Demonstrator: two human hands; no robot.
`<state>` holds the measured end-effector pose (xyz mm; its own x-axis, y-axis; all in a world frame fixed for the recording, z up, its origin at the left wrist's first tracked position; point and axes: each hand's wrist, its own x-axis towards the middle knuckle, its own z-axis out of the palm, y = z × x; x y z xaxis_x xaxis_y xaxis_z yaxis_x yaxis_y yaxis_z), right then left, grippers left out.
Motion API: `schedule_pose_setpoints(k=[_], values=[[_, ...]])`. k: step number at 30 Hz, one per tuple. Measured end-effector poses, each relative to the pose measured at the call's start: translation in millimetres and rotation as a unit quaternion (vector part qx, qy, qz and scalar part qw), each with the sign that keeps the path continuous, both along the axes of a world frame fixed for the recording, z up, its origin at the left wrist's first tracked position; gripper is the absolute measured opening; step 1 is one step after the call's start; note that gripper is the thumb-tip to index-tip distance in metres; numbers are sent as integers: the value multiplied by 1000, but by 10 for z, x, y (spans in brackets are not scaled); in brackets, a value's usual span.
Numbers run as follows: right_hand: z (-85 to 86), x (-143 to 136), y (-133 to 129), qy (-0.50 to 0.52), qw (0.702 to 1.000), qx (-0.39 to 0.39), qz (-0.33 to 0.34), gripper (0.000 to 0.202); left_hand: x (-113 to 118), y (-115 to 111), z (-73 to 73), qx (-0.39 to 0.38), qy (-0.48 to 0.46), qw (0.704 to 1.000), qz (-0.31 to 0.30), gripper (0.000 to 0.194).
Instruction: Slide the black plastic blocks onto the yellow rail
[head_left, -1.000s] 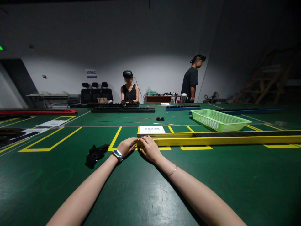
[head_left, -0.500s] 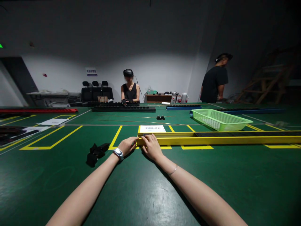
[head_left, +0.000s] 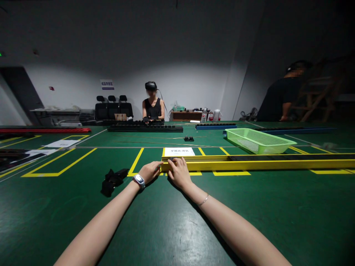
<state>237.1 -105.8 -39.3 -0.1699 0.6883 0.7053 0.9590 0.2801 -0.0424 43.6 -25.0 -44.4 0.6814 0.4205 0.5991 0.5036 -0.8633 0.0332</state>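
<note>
A long yellow rail (head_left: 263, 164) with a channel along its top lies across the table and runs off to the right. My left hand (head_left: 149, 172) pinches at its left end, a smartwatch on the wrist. My right hand (head_left: 179, 173) curls its fingers over the near wall, close to that end. Under its fingertips a small dark piece (head_left: 174, 159) shows in the channel, mostly hidden. Farther right, a black strip (head_left: 277, 157) fills the channel. Left of my hands lies a black bundle (head_left: 112, 181), perhaps gloves or straps.
Behind the rail stand a green basket (head_left: 257, 142) and a white label sheet (head_left: 179, 151). Two small black parts (head_left: 189, 139) and thin rods lie beyond. Black rails (head_left: 144, 129) rest before a seated co-worker (head_left: 153, 107). Another person (head_left: 280, 96) is at the back right.
My hands and the yellow rail stay almost where they were; the right fingers shift slightly. The person at the back right has moved farther right.
</note>
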Motion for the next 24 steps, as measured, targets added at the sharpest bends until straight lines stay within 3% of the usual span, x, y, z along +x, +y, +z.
schedule_pose_setpoints(k=[24], values=[[-44,24,10,21,998,45,-49,38,0,5,-6,-4,2,1000,-3,35]])
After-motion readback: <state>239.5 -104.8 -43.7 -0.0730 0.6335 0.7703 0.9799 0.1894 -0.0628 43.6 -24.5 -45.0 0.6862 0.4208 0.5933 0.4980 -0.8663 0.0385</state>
